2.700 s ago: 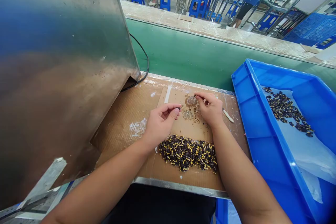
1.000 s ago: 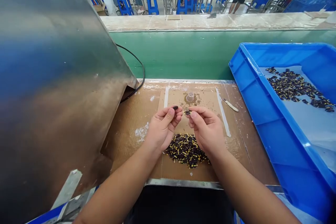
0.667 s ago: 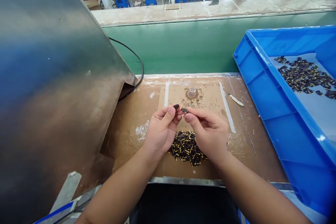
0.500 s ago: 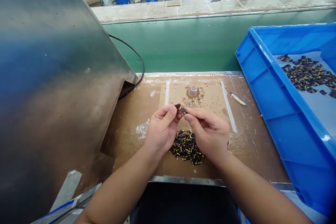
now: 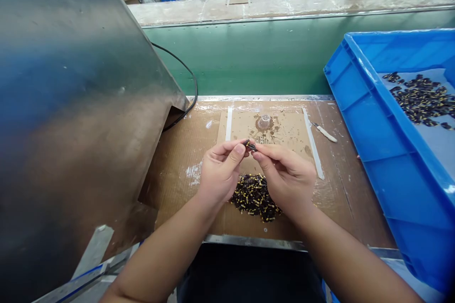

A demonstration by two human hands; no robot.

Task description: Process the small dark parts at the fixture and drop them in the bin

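Note:
My left hand (image 5: 221, 173) and my right hand (image 5: 286, 176) meet fingertip to fingertip above a cardboard mat (image 5: 199, 151). Both pinch one small black-and-yellow part (image 5: 249, 145) between them. Beneath my hands lies a pile of the same small black-and-yellow parts (image 5: 253, 195). Behind the fingertips a small clear cup (image 5: 264, 121) sits in a brown stain on the mat.
A big steel machine housing (image 5: 78, 80) fills the left, with a black cable (image 5: 188, 90) running behind it. A blue crate (image 5: 359, 118) on the right holds more dark parts (image 5: 421, 99) on white sheet. A small white-handled tool (image 5: 325, 133) lies near the crate. Green conveyor wall behind.
My right hand came back from the clear cup and met my left hand above the pile. The two now pinch the small part together. The view has also shifted slightly.

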